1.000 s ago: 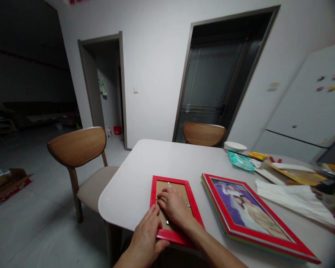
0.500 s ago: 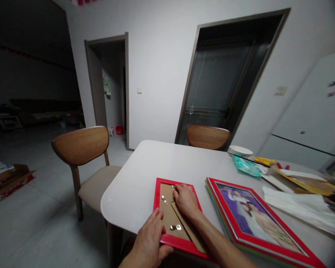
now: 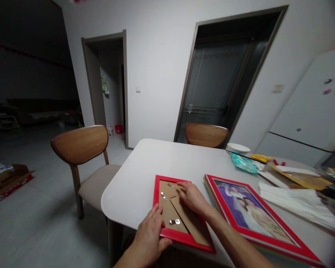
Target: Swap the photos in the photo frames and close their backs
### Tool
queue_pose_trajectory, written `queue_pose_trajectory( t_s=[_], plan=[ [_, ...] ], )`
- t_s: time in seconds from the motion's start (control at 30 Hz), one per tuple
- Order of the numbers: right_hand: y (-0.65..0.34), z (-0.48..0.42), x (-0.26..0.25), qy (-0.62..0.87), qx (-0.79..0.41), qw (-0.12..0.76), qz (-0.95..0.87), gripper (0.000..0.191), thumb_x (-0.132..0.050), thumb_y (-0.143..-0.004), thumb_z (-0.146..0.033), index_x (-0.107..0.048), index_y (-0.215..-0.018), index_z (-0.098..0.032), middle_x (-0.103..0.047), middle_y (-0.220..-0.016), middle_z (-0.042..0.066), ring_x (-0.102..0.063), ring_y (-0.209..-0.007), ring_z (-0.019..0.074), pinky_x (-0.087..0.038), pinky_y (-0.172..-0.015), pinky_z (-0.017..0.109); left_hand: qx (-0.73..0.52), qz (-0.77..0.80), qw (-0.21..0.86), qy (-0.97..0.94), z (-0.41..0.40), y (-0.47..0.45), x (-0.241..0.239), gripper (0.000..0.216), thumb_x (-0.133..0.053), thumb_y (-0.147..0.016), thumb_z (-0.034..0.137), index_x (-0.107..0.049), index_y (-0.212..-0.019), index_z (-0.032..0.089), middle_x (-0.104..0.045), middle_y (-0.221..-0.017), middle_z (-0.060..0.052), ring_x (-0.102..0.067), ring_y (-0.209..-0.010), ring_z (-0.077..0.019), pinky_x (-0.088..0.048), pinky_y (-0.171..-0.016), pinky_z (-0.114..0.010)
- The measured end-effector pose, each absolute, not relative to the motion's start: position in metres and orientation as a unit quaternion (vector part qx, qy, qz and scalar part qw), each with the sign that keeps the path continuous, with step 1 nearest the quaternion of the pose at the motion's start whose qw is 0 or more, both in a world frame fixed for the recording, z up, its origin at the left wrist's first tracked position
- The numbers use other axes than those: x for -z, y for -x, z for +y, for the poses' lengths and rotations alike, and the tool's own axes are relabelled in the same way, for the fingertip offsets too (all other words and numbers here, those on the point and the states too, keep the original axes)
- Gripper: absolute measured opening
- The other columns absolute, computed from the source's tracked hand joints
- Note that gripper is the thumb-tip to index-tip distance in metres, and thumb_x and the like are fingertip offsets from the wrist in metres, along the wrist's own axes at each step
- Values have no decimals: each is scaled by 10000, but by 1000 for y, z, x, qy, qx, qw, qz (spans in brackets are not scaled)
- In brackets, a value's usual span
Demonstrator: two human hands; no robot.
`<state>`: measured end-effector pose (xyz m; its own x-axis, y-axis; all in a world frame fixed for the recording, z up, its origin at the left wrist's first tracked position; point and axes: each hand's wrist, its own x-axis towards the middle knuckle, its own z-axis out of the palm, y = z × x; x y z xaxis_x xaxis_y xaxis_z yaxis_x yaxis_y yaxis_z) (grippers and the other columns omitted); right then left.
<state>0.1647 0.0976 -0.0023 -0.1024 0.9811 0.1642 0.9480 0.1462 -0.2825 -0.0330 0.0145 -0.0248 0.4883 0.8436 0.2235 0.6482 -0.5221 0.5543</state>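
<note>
Just left of the photo stack [image 3: 248,212], the face-down red frame [image 3: 156,193] is pressed down by the open left hand [image 3: 152,232]. Its backing board [image 3: 167,212], seemingly not yet removed, is touched by the open right hand [image 3: 192,197].

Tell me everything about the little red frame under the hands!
The frame lies face down, flat on the white table near its edge, beside a bigger photo frame. Its rim is glossy red. The brown, cardboard-like back shows, with a folding stand lying along it and small silver clips. The left hand holds the near corner, fingers on top, thumb at the edge. The right hand rests its fingertips on the back near the far end.
</note>
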Motion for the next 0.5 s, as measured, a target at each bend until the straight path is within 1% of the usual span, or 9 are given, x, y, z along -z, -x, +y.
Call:
queue_pose_trajectory(
  t_s=[0.13, 0.2, 0.37, 0.5],
  plan=[
    [-190, 77, -3, 620, -80, 125, -771, 301, -477, -607, -127, -640, -858, -158, -595, -908, 66, -508, -850, 161, -348, -756, 216, -239, 444, 206, -839, 14, 33, 23, 279, -660, -596, 173, -506, -827, 151, -389, -1263, -162, -265, -1209, -258, -285, -977, -401],
    [-193, 68, -3, 617, -75, 118, -775, 274, -466, -583, -95, -654, -769, -167, -596, -865, 60, -507, -831, 157, -346, -744, 213, -236, 447, 208, -837, 13, 33, 22, 273, -664, -594, 174, -508, -816, 150, -391, -1262, -162, -267, -1209, -256, -284, -979, -393],
    [-185, 63, 2, 638, -39, 136, -757, 248, -404, -661, -114, -644, -715, -149, -586, -822, 83, -495, -814, 165, -336, -747, 232, -229, 457, 208, -834, 12, 32, 19, 268, -669, -584, 161, -507, -797, 149, -396, -1258, -161, -271, -1208, -251, -284, -982, -376],
    [-182, 65, 4, 654, -15, 156, -740, 254, -382, -714, -146, -632, -759, -156, -579, -837, 94, -484, -817, 182, -340, -719, 248, -233, 460, 208, -831, 11, 31, 18, 273, -654, -582, 133, -505, -810, 148, -405, -1252, -156, -278, -1206, -249, -278, -985, -379]
  ],
)
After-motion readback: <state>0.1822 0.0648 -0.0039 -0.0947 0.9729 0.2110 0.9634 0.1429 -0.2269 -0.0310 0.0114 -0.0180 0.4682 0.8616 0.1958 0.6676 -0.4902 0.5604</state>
